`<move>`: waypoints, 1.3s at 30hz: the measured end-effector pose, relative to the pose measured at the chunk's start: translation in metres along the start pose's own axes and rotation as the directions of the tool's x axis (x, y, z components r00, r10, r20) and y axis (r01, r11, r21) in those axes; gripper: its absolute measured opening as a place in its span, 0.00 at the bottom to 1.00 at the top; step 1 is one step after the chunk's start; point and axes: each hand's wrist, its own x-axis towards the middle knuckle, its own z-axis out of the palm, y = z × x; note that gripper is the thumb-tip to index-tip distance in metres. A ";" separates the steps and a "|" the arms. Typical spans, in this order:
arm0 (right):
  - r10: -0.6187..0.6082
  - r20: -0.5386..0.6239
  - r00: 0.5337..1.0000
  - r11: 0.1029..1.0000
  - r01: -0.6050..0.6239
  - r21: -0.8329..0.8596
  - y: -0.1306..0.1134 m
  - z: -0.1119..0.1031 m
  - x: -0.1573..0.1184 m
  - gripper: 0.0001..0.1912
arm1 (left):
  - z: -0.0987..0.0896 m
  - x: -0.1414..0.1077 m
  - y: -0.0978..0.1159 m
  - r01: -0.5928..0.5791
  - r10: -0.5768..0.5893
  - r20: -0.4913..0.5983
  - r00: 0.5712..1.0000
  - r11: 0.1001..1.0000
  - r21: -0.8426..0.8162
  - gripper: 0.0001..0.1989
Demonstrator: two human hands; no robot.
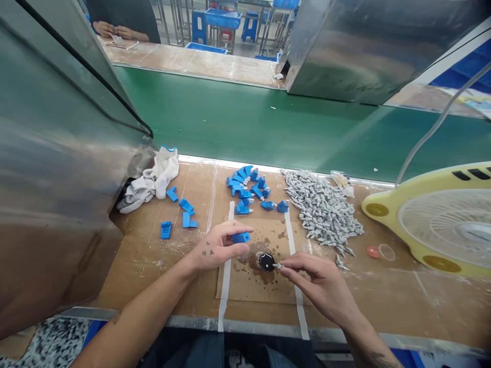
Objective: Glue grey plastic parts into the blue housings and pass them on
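Between the thumb and fingers of my left hand (218, 248) is a blue plastic part (241, 237). My right hand (316, 278) pinches a small grey plastic piece (278, 266), its tip at the edge of a small round container with dark contents (266, 262). That container sits on a stained cardboard sheet (249, 291) held by white tape strips. Beyond my hands lies a cluster of blue parts (245, 193), several with grey pieces in them. A large heap of grey pieces (324, 204) spreads to the right. A few more blue parts (186, 206) lie at left.
White gloves (153, 181) lie at the left beside a metal panel (57, 179). A yellow fan (445, 220) occupies the right, near a small red lid (373, 251). Past the table runs a green belt (230, 117); a person's hands (118, 31) show on the far side.
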 end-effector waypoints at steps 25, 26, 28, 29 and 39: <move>-0.035 -0.171 0.985 0.957 0.082 0.277 -0.028 0.010 0.021 0.05 | 0.011 -0.005 0.006 -0.353 0.286 0.211 0.935 0.812 0.465 0.11; -0.050 -0.157 0.986 0.956 0.092 0.278 -0.029 0.011 0.023 0.04 | 0.011 -0.005 0.007 -0.351 0.285 0.209 0.935 0.818 0.456 0.11; -0.075 -0.123 0.990 0.962 0.104 0.252 -0.030 0.012 0.025 0.04 | 0.012 -0.006 0.007 -0.353 0.289 0.206 0.935 0.826 0.440 0.10; -0.083 -0.107 0.991 0.968 0.106 0.227 -0.031 0.013 0.026 0.04 | 0.012 -0.007 0.007 -0.354 0.293 0.203 0.934 0.825 0.440 0.10; -0.130 -0.025 0.991 0.979 0.132 0.156 -0.042 0.014 0.033 0.11 | 0.015 -0.015 0.006 -0.411 0.386 0.168 0.907 0.727 0.550 0.12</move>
